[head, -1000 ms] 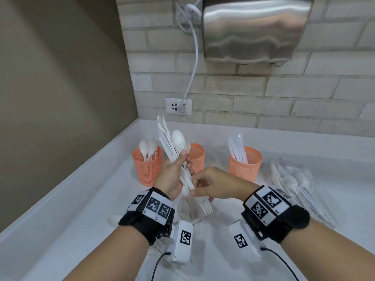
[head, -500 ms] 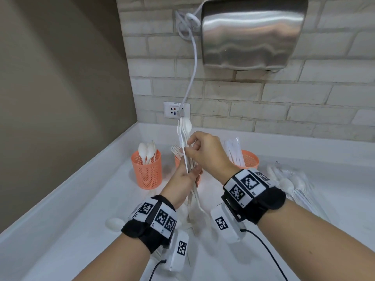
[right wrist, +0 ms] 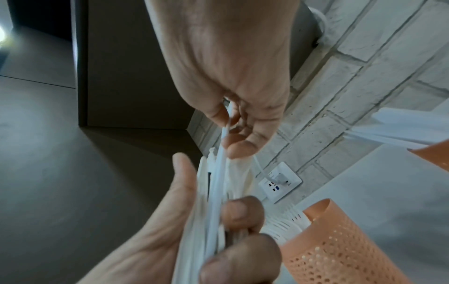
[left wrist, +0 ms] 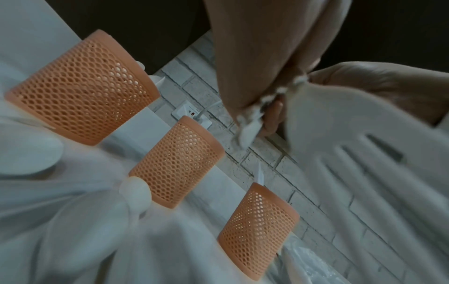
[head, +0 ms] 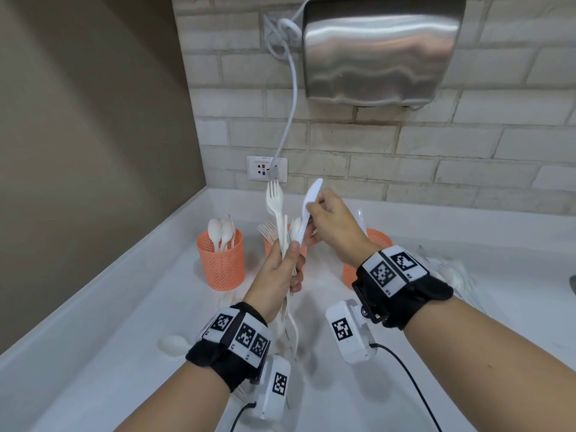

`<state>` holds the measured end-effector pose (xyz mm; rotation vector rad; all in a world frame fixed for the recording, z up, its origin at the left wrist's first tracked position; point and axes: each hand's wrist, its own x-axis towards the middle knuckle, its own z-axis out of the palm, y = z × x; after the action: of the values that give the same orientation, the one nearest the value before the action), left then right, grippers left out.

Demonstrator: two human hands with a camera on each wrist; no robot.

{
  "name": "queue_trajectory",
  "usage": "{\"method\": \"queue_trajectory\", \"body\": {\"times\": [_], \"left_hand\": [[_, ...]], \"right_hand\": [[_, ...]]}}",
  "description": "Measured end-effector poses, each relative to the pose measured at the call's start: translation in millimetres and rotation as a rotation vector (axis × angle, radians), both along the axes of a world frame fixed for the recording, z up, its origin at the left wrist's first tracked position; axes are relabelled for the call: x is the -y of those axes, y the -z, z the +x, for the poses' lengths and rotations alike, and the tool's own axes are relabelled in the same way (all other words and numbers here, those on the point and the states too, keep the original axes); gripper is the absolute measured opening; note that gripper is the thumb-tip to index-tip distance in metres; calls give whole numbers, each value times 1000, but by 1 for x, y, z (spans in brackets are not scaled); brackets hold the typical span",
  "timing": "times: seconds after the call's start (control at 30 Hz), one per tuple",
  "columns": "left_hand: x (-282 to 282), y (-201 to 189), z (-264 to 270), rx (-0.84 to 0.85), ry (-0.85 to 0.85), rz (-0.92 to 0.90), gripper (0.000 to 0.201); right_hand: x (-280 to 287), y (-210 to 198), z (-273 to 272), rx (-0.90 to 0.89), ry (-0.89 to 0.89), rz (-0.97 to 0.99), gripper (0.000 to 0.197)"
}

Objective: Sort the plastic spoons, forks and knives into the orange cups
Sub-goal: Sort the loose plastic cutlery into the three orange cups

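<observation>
My left hand [head: 291, 260] grips an upright bundle of white plastic cutlery [head: 285, 241] above the counter, and a fork [head: 274, 198] sticks out of its top. My right hand [head: 311, 210] pinches a white knife [head: 313, 194] at the bundle's upper right. In the right wrist view the right hand's fingertips [right wrist: 239, 148] pinch the knife [right wrist: 222, 138] above the left hand [right wrist: 170, 230]. Three orange mesh cups stand behind. The left cup [head: 221, 263] holds spoons. The middle cup [head: 269, 247] holds forks and is mostly hidden. My wrist partly hides the right cup [head: 378, 240].
A clear plastic bag of cutlery [head: 452, 272] lies at the right behind my right wrist. One loose white spoon [head: 173, 344] lies on the white counter [head: 109, 322] at the left. A wall socket [head: 266, 168] and a steel hand dryer [head: 380, 48] are on the brick wall.
My right hand rose from the bundle's lower end to its top and now holds a knife out to the right. The left hand turned the bundle more upright.
</observation>
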<state>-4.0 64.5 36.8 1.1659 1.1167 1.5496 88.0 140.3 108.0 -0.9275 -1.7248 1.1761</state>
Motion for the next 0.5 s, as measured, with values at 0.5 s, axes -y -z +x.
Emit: {"method": "queue_trajectory", "body": {"times": [0.5], "left_hand": [[-11,7,-6,193,-55,-71,18]], "right_hand": [[-55,0,57,24,481,541,13]]}}
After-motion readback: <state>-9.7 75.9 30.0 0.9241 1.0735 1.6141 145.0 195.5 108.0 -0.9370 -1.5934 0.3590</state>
